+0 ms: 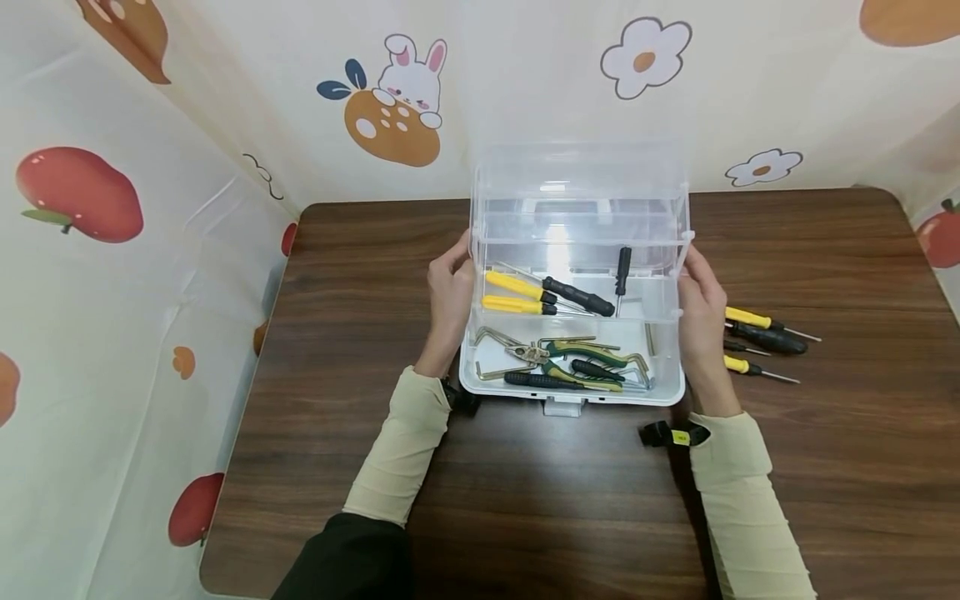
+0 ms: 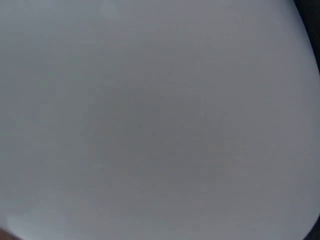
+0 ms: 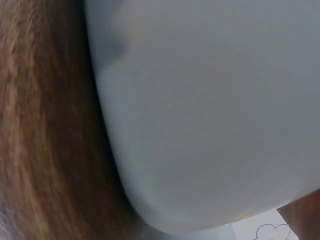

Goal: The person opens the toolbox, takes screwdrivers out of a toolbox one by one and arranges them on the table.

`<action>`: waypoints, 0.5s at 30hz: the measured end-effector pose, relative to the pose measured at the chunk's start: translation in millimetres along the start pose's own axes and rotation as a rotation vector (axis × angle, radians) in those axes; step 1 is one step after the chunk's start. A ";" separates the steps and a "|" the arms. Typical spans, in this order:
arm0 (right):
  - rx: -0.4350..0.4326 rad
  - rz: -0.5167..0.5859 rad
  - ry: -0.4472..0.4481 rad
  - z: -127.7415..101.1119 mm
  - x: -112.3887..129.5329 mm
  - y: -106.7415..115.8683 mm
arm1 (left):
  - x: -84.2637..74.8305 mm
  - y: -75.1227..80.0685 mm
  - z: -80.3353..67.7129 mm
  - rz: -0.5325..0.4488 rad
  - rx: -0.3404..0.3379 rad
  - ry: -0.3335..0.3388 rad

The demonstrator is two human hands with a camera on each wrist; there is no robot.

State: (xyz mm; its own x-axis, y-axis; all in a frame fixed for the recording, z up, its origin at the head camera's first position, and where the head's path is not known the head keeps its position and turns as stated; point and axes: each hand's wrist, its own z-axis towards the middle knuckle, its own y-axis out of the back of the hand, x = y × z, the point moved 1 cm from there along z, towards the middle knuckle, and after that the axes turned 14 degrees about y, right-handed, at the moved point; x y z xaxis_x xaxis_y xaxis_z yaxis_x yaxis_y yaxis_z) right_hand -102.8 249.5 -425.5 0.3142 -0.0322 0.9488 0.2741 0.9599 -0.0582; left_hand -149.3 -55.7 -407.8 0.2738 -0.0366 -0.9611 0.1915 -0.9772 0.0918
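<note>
A white plastic toolbox (image 1: 468,379) with a raised clear lid (image 1: 581,171) stands between my two hands. My left hand (image 1: 448,302) grips its left side and my right hand (image 1: 703,329) grips its right side; some fingertips are hidden behind the box. In the upper clear tray lie yellow-handled screwdrivers (image 1: 517,305) and black-handled ones (image 1: 576,295). Below them, green-handled pliers (image 1: 585,354) rest among several hex keys (image 1: 504,372) and black-handled tools. Both wrist views are mostly filled by the toolbox's pale wall (image 3: 200,110).
To the right of my right hand, several screwdrivers (image 1: 768,337) with yellow or black handles lie on the brown wooden table (image 1: 847,467). A pale cloth (image 1: 525,67) with printed fruit, flowers and a rabbit hangs behind the table and along its left.
</note>
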 end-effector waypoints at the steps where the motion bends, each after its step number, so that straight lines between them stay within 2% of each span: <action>1: 0.007 -0.016 -0.017 -0.3 -0.8 0.0 | 1.1 0.2 0.6 0.007 -0.003 0.016; 10: 0.066 -0.119 -0.173 1.3 -8.1 0.1 | 11.3 -0.6 7.2 0.003 0.006 0.142; 15: 0.115 -0.183 -0.215 2.7 -9.2 1.0 | 13.7 -1.1 9.1 0.005 0.006 0.180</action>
State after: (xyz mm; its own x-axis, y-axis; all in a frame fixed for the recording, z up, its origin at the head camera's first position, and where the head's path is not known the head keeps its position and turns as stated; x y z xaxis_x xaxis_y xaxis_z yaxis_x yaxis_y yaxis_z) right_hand -107.9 251.5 -433.5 0.0662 -0.1596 0.9850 0.1999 0.9692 0.1436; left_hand -154.4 -57.1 -423.4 0.4394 -0.0041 -0.8983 0.1841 -0.9784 0.0945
